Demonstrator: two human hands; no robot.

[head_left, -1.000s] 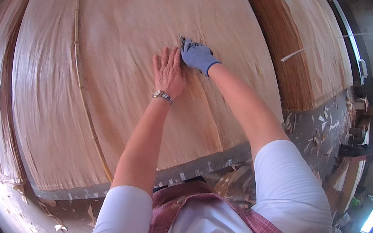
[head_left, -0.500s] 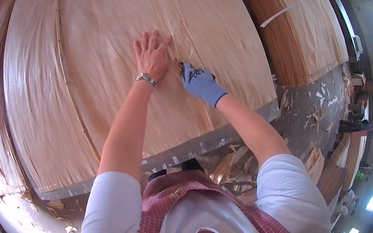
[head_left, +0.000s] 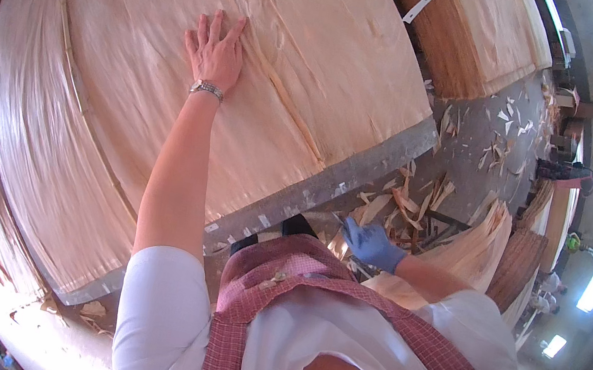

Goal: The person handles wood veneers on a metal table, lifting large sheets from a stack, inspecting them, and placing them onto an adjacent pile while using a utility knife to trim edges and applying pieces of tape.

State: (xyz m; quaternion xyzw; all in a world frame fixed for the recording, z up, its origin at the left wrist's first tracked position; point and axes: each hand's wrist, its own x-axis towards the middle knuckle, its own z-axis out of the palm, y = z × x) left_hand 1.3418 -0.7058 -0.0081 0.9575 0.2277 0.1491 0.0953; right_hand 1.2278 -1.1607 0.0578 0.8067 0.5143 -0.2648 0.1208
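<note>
From the head view, my bare left hand [head_left: 215, 54] lies flat, fingers spread wide, on the top pale, thin wood veneer sheet [head_left: 195, 90] of a broad stack that fills the space in front of me; a metal watch band [head_left: 207, 88] sits at that wrist. The hand rests just left of a long split [head_left: 287, 101] running down the sheet toward the stack's near grey edge [head_left: 344, 181]. My right hand [head_left: 371, 244], in a blue glove, is down off the stack, just below that near edge, among loose curled veneer scraps [head_left: 418, 205] on the floor; it looks partly curled, but I cannot tell whether it grips anything. To do this well, I judge I should keep the left palm pressing evenly beside the split so the brittle sheet stays flat and does not tear further. Beyond the stack's far right corner stands another veneer pile [head_left: 486, 36].
</note>
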